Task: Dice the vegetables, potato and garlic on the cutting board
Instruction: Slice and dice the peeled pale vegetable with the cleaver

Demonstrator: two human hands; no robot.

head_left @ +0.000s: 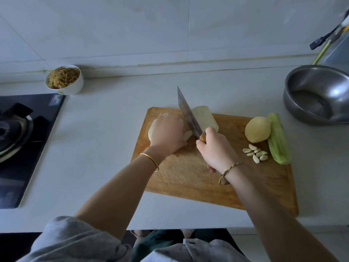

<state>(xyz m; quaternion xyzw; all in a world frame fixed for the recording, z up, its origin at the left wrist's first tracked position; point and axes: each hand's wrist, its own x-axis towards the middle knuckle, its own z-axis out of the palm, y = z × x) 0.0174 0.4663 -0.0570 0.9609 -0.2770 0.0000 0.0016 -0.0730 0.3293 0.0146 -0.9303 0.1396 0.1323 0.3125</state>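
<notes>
A wooden cutting board [188,178] lies on the pale counter. My left hand [167,135] presses down on a pale sliced vegetable [151,129] at the board's far left, and thin slices show by its fingers. My right hand [215,150] grips the wooden handle of a cleaver [188,114], whose blade stands edge-down just right of the left hand. A larger pale vegetable piece [204,118] lies behind the blade. At the board's right lie a peeled potato [257,132], several garlic cloves [255,153] and a peeled green vegetable [278,138].
A steel bowl [317,93] stands at the back right of the counter. A white bowl of brown shredded food [64,79] stands at the back left by the wall. A black gas hob [24,140] fills the left side. Utensils [328,38] hang at the upper right.
</notes>
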